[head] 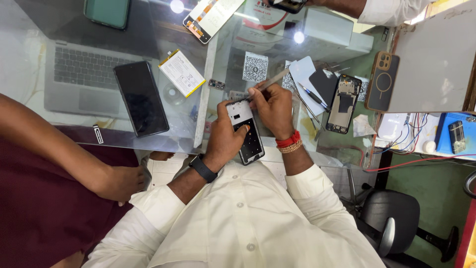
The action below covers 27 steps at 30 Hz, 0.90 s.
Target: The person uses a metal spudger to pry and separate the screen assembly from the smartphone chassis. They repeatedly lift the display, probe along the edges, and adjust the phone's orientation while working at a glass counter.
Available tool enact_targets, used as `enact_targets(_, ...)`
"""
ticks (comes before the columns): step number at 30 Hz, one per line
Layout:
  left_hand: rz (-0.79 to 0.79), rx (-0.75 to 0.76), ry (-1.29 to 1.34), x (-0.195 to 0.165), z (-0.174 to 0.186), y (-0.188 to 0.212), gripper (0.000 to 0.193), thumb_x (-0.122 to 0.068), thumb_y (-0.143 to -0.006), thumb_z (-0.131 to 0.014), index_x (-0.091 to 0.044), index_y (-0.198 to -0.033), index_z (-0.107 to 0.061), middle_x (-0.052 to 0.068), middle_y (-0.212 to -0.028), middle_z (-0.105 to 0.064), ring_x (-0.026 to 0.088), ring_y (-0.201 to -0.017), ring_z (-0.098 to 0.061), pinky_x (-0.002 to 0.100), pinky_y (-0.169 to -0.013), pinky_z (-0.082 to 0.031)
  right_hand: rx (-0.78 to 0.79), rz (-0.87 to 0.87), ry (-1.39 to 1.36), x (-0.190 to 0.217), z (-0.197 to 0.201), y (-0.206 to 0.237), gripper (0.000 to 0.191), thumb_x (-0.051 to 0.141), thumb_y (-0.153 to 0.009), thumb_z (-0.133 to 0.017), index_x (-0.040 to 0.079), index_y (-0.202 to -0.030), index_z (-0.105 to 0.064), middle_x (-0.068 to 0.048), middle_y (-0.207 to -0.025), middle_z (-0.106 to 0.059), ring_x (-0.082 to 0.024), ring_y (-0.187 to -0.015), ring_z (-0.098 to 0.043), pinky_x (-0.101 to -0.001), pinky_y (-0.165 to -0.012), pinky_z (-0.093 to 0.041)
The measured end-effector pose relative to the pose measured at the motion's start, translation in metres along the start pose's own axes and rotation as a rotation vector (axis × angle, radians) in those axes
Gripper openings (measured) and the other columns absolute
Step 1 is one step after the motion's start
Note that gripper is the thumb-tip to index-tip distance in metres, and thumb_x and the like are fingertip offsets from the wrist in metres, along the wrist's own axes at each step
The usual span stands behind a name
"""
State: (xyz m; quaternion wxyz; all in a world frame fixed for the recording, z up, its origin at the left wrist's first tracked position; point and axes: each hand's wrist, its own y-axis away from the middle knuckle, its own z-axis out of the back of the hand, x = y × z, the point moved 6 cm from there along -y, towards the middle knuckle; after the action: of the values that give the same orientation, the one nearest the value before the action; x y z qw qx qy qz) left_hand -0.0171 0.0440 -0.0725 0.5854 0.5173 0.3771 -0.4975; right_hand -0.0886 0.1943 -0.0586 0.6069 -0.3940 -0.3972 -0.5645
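Left hand (225,138) wraps its fingers around an opened phone (246,131) and holds it up over the glass table (29,54), with a black watch (202,168) on its wrist. Right hand (272,109) sits just beside it, pinching a thin metal tool (271,81) whose tip touches the top of the phone. Far off to the left lie a black phone (141,98) and a yellow-edged battery (181,73), and to the right lies another opened phone (343,103).
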Motion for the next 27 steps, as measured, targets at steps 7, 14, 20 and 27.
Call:
enact_targets(7,-0.002,-0.004,0.005,0.002,-0.001,-0.002,0.065,0.000,-0.083,-0.073,-0.003,-0.136,-0.035,0.023,-0.107,-0.072,0.036,-0.100,-0.075,0.043,-0.083,-0.060,-0.056,-0.002,0.045,-0.003,0.000,0.001,0.016,0.011,-0.098,-0.074,-0.003,-0.093,-0.071,-0.005,-0.071,-0.072,-0.007,-0.060,-0.068,-0.0216,-0.053,-0.052)
enact_targets(14,0.018,-0.007,0.000,0.002,0.000,-0.002,0.066,-0.001,-0.082,-0.074,-0.002,-0.136,-0.035,0.022,-0.105,-0.073,0.034,-0.097,-0.076,0.042,-0.082,-0.061,-0.080,-0.009,-0.144,-0.005,0.005,0.008,0.015,0.012,-0.101,-0.070,-0.002,-0.097,-0.069,-0.003,-0.077,-0.071,-0.006,-0.064,-0.066,-0.0214,-0.056,-0.053)
enact_targets(20,0.002,-0.013,-0.016,0.002,-0.002,-0.002,0.066,0.001,-0.082,-0.074,-0.002,-0.135,-0.035,0.022,-0.107,-0.073,0.034,-0.100,-0.075,0.041,-0.084,-0.059,-0.130,0.051,-0.004,0.007,0.019,0.010,0.015,0.012,-0.101,-0.073,-0.003,-0.097,-0.071,-0.004,-0.076,-0.072,-0.007,-0.067,-0.064,-0.0234,-0.058,-0.049)
enact_targets(27,-0.086,-0.055,0.058,-0.005,-0.002,0.001,0.060,0.003,-0.081,-0.075,-0.002,-0.131,-0.042,0.019,-0.109,-0.072,0.028,-0.100,-0.076,0.037,-0.084,-0.060,-0.127,0.327,0.298,0.036,0.037,0.015,0.019,0.003,-0.094,-0.078,0.007,-0.112,-0.075,-0.006,-0.104,-0.074,-0.020,-0.089,-0.071,-0.0310,-0.076,-0.055)
